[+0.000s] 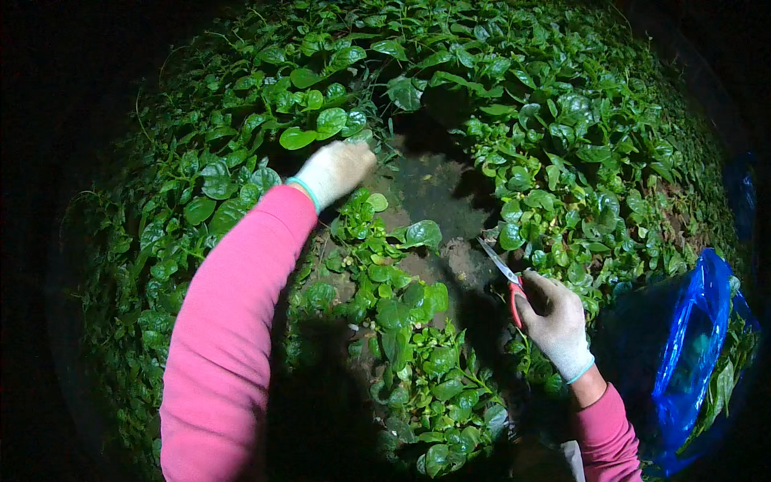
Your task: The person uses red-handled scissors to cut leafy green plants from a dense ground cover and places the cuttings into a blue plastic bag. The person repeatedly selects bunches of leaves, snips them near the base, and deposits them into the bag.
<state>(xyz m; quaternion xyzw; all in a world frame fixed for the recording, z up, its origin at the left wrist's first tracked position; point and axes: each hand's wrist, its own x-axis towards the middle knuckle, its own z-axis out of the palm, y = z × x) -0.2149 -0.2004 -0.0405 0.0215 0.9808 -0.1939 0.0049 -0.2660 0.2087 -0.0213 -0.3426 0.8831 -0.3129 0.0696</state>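
Note:
My left hand, in a white knit glove with a teal cuff, reaches into the leafy plants ahead of me. Its fingers are curled beside some broad glossy leaves. Whether a stem is pinched in them is hidden by the back of the hand. Lower and to the right, my right hand wears a matching glove and grips a pair of scissors by the red handles. The blades look closed or nearly so, pointing up and left over bare soil.
A strip of bare soil runs between the rows of plants. Shorter plants grow nearest me. On the right, a blue plastic bag stands with cut greens at its side. Dense foliage spreads beyond; darkness surrounds the lit patch.

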